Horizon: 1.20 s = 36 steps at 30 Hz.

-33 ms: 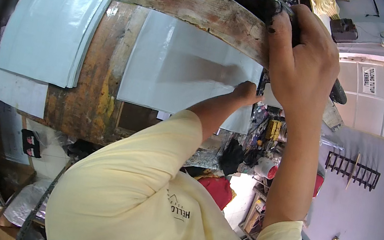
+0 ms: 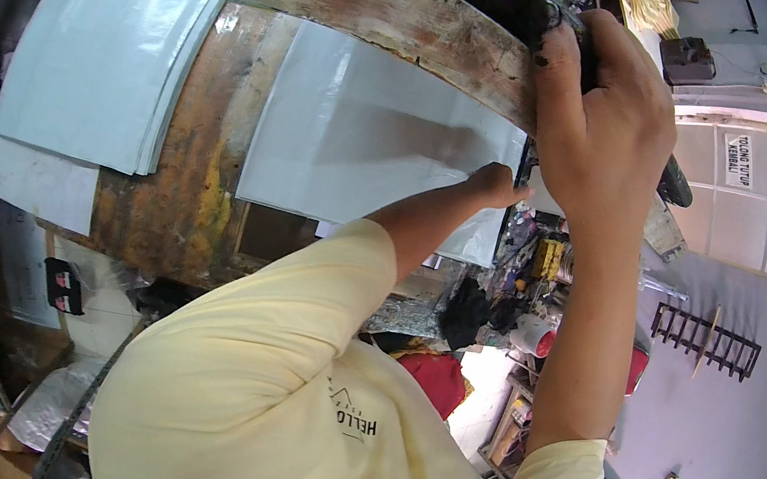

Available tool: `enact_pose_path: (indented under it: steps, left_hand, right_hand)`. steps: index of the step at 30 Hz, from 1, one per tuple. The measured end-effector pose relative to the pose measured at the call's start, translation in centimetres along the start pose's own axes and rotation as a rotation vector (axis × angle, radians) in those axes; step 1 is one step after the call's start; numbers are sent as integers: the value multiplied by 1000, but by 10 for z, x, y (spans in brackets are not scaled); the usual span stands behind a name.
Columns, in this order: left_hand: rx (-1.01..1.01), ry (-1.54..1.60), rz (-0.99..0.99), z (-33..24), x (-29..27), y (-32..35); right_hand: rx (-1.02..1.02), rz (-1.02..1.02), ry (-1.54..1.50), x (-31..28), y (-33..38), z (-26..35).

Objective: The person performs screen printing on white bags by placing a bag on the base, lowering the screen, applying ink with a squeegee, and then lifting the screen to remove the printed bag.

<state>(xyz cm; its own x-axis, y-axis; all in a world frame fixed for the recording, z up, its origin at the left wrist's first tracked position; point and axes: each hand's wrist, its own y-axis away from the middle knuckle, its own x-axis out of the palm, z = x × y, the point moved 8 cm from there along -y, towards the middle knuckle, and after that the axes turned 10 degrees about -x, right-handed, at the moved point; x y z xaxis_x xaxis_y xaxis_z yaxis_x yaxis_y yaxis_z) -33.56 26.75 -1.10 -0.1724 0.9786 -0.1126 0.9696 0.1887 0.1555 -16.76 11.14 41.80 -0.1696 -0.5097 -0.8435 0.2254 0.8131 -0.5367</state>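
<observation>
White sheets [image 2: 370, 136] lie stacked on the worn wooden bench [image 2: 178, 195], just under a rusty, paint-flaked bar [image 2: 382, 6] at twelve o'clock. Your right hand [image 2: 606, 125] is wrapped tight around a black handle [image 2: 672, 181] at the bar's two o'clock end, fingers fully curled on it. Your left hand [image 2: 499, 186] rests on the stack's right edge at three o'clock, touching the top sheet; you cannot tell how its fingers sit, they are mostly hidden. Second stack [image 2: 105, 56] sits at nine o'clock. Risk, as judged: left fingertips lie just beside the bar's line, so they could get caught. Loose top sheets could skew if your pressure slackens.
</observation>
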Motion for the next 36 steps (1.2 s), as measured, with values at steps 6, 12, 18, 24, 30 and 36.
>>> enact_pose_path:
  steps: [6,12,18,24,30,36]
  left_hand:
    - [-6,-269,-454,48,-162,58]
    - [-917,-756,-688,34,-391,205]
    - [-817,-662,-548,84,-416,170]
    - [-504,-690,-485,69,-396,154]
    - [-339,-508,-413,83,-408,149]
    - [-316,-522,-438,74,-407,150]
  right_hand:
    - [-47,-74,37,-6,12,-4]
    - [-64,-79,126,-2,10,13]
    - [-77,-110,170,-2,17,12]
    - [52,-40,31,-4,21,8]
    - [47,-36,43,-6,18,11]
    - [19,-57,22,-8,13,12]
